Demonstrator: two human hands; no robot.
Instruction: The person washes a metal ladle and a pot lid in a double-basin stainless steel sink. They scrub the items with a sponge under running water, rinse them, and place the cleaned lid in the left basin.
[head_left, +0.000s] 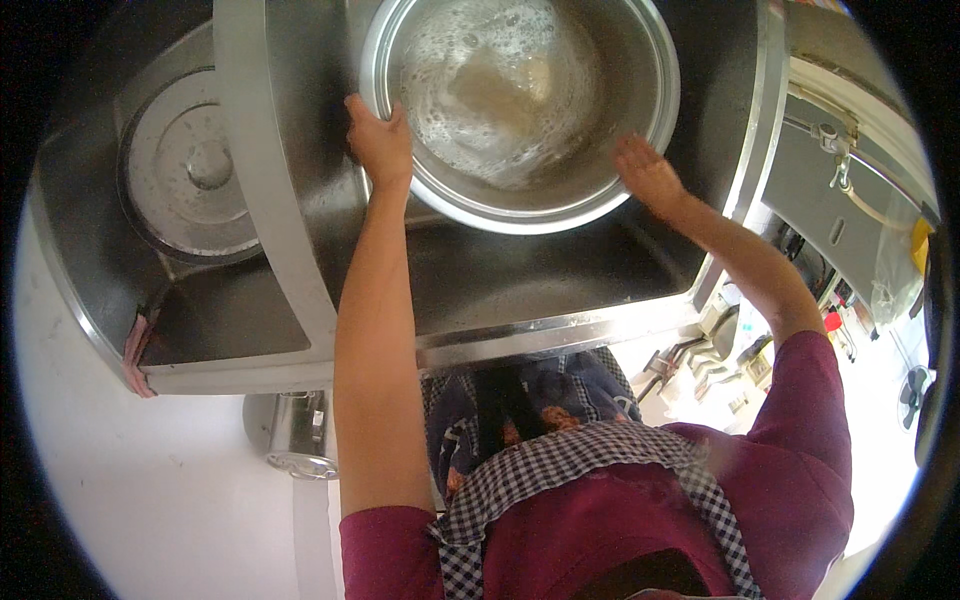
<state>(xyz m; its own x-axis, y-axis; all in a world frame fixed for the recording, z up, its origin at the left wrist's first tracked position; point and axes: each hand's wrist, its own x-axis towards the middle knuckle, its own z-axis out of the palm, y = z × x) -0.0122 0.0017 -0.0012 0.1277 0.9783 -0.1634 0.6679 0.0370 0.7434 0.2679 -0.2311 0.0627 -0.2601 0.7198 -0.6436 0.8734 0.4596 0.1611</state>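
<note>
A large round metal pot (517, 217) stands in the right sink basin, tilted or level I cannot tell. Foamy, cloudy water (480, 150) with bubbles lies inside it, and a pale yellowish patch shows under the surface, too blurred to name. My left hand (380, 142) grips the pot's left rim, thumb over the inner edge and fingers outside. At the lower right of the rim, my right hand (651, 176) hooks over, its fingers against the inner wall. Its thumb is hidden.
A round metal lid with a knob (184, 202) lies in the left basin, beyond a metal divider (281, 202). A pink cloth (137, 356) hangs at the sink's front left corner. Below stands a shiny metal pot (296, 431). A pipe with a valve (838, 169) runs at right.
</note>
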